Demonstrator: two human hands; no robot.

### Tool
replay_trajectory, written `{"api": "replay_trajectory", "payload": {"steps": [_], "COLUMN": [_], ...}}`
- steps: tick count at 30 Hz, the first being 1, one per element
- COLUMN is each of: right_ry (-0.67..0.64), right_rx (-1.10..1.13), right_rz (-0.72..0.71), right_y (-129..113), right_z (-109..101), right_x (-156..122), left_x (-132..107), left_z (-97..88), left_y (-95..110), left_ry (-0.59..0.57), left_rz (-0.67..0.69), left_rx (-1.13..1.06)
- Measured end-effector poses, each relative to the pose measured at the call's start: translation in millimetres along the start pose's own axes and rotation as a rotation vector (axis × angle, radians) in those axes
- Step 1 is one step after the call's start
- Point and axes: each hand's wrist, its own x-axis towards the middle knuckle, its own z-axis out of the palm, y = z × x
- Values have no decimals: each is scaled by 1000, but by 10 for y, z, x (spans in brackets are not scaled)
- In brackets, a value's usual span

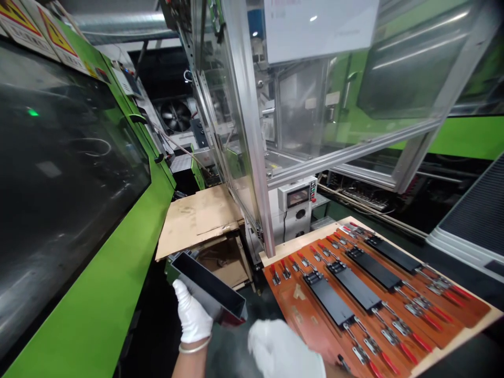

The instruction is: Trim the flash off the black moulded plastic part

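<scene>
Supporting from the near side, the white-gloved left hand grips a hollow black rectangular box, perhaps so its opening faces upward. Next, the white-gloved right hand is blurred; its grip I cannot tell. Further right, red-handled metal clamps seem to secure flat black panels on an orange-brown sheet over a pale wooden table; at far right is a grey-white cabinet.

Right hand blurred, fingers not made out. Left hand: fingers mostly hidden by black box. White sheet cut off by top edge, print unreadable. Tabletop cut off below.
</scene>
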Motion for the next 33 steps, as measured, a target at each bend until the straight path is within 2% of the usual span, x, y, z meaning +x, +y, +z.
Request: {"api": "replay_trajectory", "payload": {"steps": [1, 3, 5, 7, 9, 12, 15, 17, 21, 22, 24, 27, 28, 30, 33], "right_ry": [-20, 83, 250, 302, 239, 114, 93, 61, -101, -86, 43, 265, 282, 238, 146], "right_rx": [-2, 28, 91, 129, 66, -216, -498, -613, -705, -691, -567, -221, -127, -69, -198], "right_rz": [5, 28, 31, -1, -52, -209, -333, -375, -480, -476, -406, -257, -230, -201, -136], "right_y": [-23, -69, -96, -85, -32, 77, 139, 146, 126, 116, 88, 14, -19, -89, -172], "right_z": [-10, -52, -122, -196, -246, -270, -265, -257, -233, -231, -235, -264, -275, -285, -269], "right_x": [-2, 5, 22, 32, 25, 13, 43, 69, 67, 57, 37, 8, -3, -30, -68], "left_x": [-75, -220, -309, -319, -268, -170, -141, -160, -205, -210, -217, -247, -267, -319, -399], "left_z": [77, 215, 287, 282, 228, 145, 126, 144, 175, 172, 155, 124, 120, 124, 145], "left_y": [6, 6, -11, -34, -48, -52, -65, -87, -128, -131, -129, -109, -100, -77, -32], "left_ry": [72, 125, 82, 38, -14, -107, -197, -225, -230, -232, -214, -160, -148, -146, -134], "left_rz": [23, 0, -59, -80, -107, -208, -298, -332, -351, -351, -337, -309, -301, -292, -297], "left_rx": [-14, -38, -38, -26, -8, 72, 174, 192, 179, 178, 182, 192, 193, 173, 139]}}
